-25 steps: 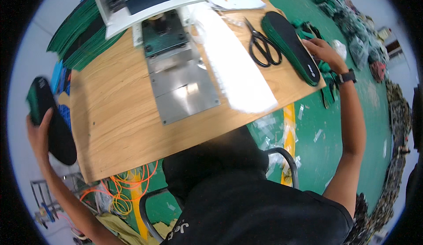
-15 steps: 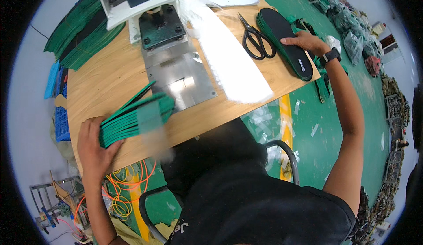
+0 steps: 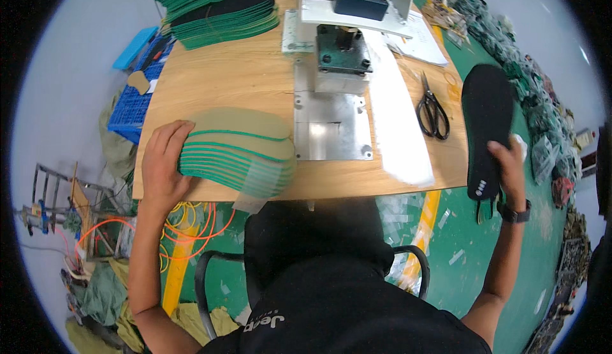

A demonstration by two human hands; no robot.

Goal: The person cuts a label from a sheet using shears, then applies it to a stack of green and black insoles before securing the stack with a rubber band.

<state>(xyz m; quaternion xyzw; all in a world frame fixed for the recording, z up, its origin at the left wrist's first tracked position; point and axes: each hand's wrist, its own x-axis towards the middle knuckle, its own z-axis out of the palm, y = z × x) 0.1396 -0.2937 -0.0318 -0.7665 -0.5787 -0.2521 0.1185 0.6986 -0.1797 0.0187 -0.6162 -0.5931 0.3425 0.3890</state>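
Observation:
Near the front left of the table, my left hand (image 3: 164,163) grips one end of a fanned stack of insoles (image 3: 239,147). Their edges are green and the upper faces beige. A strip of clear film (image 3: 258,179) hangs over the front of this stack. At the right table edge my right hand (image 3: 510,169) is closed around a black insole (image 3: 488,124), which stands upright with its thumb-side face toward me. Whether more insoles lie behind it is hidden. Between the hands is a press (image 3: 344,51) above a metal plate (image 3: 331,131).
Black-handled scissors (image 3: 433,115) and a long white sheet (image 3: 398,128) lie right of the press. Bundled green-edged insoles (image 3: 223,22) are piled at the back left. A blue crate (image 3: 131,112) stands beside the table. Plastic bags (image 3: 539,124) line the floor at right.
My right hand has lifted the black insole off the table's right side and tilted it upright. The stack in my left hand has turned and fanned, showing beige faces. The view has shifted.

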